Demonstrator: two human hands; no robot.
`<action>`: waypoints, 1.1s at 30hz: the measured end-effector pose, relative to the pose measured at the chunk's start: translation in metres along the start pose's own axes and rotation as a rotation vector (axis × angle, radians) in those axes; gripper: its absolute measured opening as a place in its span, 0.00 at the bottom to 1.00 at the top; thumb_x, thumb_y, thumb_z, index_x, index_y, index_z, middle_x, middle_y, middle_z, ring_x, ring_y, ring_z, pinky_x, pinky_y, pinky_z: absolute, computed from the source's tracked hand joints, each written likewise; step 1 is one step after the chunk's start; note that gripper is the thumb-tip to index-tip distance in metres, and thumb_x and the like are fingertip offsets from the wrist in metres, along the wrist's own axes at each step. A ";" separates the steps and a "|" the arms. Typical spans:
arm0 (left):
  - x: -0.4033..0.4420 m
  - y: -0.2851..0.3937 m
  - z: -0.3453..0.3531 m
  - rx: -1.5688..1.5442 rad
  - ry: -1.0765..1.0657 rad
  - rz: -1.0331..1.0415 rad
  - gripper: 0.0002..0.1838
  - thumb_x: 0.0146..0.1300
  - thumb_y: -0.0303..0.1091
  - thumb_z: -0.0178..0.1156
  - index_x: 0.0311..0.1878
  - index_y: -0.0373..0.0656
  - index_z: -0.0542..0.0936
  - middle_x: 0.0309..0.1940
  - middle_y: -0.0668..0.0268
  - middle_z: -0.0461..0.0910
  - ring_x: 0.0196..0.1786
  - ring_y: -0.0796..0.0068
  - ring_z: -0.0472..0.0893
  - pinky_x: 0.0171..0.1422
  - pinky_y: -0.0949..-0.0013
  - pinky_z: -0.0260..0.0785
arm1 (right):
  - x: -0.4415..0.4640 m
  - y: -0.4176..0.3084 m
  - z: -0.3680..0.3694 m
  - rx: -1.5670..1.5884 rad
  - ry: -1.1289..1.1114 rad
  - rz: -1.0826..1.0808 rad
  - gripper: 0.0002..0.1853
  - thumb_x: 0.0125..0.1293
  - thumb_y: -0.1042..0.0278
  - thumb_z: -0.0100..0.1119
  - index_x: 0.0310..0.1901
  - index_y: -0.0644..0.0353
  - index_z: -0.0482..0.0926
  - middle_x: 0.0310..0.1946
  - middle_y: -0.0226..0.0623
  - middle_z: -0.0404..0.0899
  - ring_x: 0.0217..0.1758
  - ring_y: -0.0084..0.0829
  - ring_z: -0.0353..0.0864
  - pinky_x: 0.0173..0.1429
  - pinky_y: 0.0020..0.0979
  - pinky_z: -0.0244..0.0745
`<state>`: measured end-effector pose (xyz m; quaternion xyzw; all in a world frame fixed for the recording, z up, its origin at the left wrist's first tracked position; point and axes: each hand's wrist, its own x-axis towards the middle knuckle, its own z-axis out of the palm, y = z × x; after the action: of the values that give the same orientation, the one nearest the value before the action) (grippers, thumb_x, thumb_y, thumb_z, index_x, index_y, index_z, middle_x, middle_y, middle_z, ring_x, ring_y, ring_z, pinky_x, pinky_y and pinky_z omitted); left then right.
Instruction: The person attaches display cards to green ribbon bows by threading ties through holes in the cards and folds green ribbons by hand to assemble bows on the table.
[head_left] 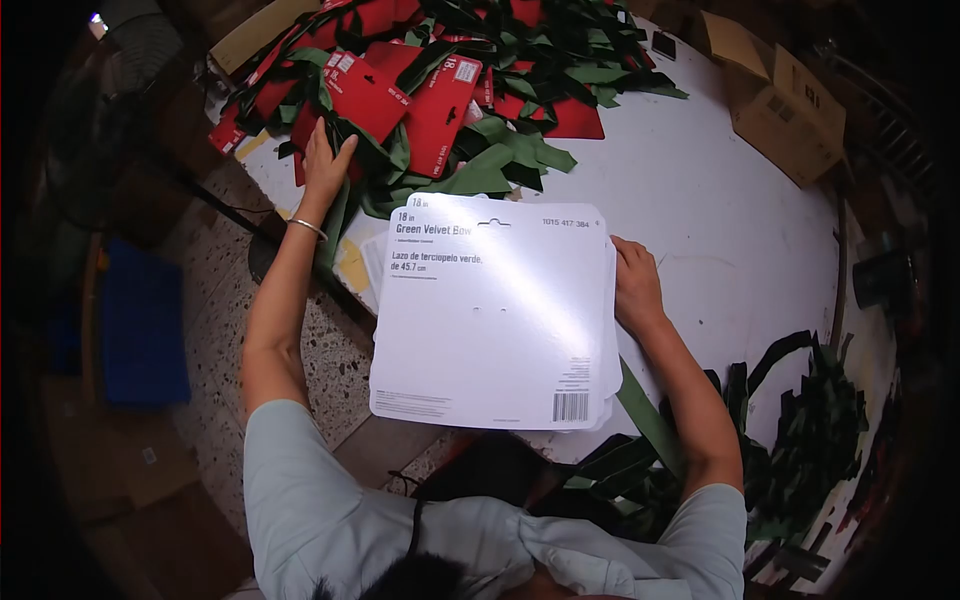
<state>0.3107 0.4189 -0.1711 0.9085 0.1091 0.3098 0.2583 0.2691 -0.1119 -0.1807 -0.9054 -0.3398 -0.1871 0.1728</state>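
Observation:
A stack of white printed bow cards [495,320], the top one reading "Green Velvet Bow", is in front of me over the table's near edge. My right hand [638,285] is closed at the stack's right edge, its fingertips partly hidden. At the upper left, my left hand [326,165] has its thumb and fingers around a green velvet bow [372,150] at the pile's edge. Some of those fingers are hidden by ribbon. Red cards [440,115] with bows attached are heaped just beyond that hand.
The white table [730,240] extends to the right. More dark green bows [810,440] lie at the lower right. An open cardboard box [790,115] is at the upper right, with a small dark object [663,43] near it. A blue bin [145,325] stands at left.

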 end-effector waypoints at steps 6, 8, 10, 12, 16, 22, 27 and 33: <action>-0.001 0.008 0.035 0.059 0.029 0.006 0.47 0.62 0.61 0.55 0.72 0.34 0.53 0.68 0.42 0.60 0.71 0.45 0.58 0.74 0.52 0.50 | -0.002 0.001 0.002 0.024 -0.006 0.034 0.18 0.55 0.68 0.63 0.48 0.63 0.76 0.54 0.44 0.75 0.57 0.45 0.72 0.62 0.41 0.66; 0.001 0.009 0.030 0.050 0.020 0.026 0.47 0.61 0.59 0.57 0.71 0.34 0.54 0.67 0.42 0.61 0.71 0.45 0.58 0.73 0.54 0.50 | -0.002 0.002 0.002 0.049 -0.001 0.036 0.17 0.55 0.67 0.63 0.46 0.63 0.76 0.53 0.45 0.75 0.57 0.45 0.72 0.61 0.42 0.66; -0.001 0.022 0.012 0.056 -0.029 0.002 0.46 0.62 0.59 0.57 0.71 0.34 0.55 0.67 0.43 0.62 0.71 0.45 0.59 0.73 0.53 0.51 | -0.002 0.002 0.000 0.040 0.012 0.030 0.17 0.55 0.66 0.64 0.44 0.63 0.76 0.52 0.45 0.75 0.56 0.45 0.72 0.60 0.42 0.66; -0.003 0.026 0.002 0.111 0.009 -0.012 0.45 0.62 0.58 0.57 0.71 0.34 0.56 0.66 0.43 0.63 0.70 0.46 0.60 0.72 0.54 0.52 | -0.003 0.002 0.002 0.036 0.060 0.001 0.16 0.54 0.65 0.65 0.43 0.63 0.76 0.50 0.45 0.75 0.54 0.45 0.73 0.58 0.42 0.67; -0.006 0.057 -0.028 -0.095 0.103 0.040 0.39 0.65 0.53 0.58 0.68 0.32 0.61 0.64 0.44 0.66 0.67 0.49 0.65 0.70 0.57 0.55 | -0.001 0.000 -0.002 0.031 0.118 -0.034 0.16 0.54 0.65 0.65 0.41 0.63 0.75 0.48 0.45 0.75 0.51 0.44 0.73 0.56 0.42 0.68; -0.060 0.228 -0.121 -0.663 0.016 0.199 0.28 0.70 0.41 0.55 0.66 0.32 0.65 0.54 0.55 0.75 0.57 0.67 0.74 0.63 0.68 0.63 | -0.004 -0.003 -0.004 0.035 0.081 0.027 0.15 0.58 0.61 0.60 0.39 0.65 0.77 0.46 0.47 0.77 0.52 0.45 0.74 0.58 0.41 0.69; -0.152 0.342 -0.204 -1.020 -0.104 0.603 0.36 0.71 0.56 0.45 0.67 0.30 0.62 0.59 0.54 0.73 0.59 0.60 0.75 0.67 0.58 0.61 | -0.005 -0.003 -0.022 0.203 -0.109 0.314 0.15 0.62 0.58 0.56 0.39 0.63 0.80 0.43 0.45 0.80 0.49 0.46 0.76 0.56 0.41 0.71; -0.237 0.432 -0.249 -1.738 -0.377 0.944 0.38 0.68 0.58 0.50 0.67 0.33 0.60 0.57 0.39 0.70 0.52 0.45 0.76 0.54 0.49 0.70 | -0.072 -0.043 -0.092 0.235 0.127 0.372 0.15 0.63 0.59 0.56 0.42 0.62 0.81 0.42 0.44 0.81 0.48 0.46 0.77 0.53 0.42 0.72</action>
<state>-0.0130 0.0697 0.1090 0.3897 -0.5685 0.2037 0.6953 0.1693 -0.1616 -0.1254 -0.9125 -0.1747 -0.1676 0.3298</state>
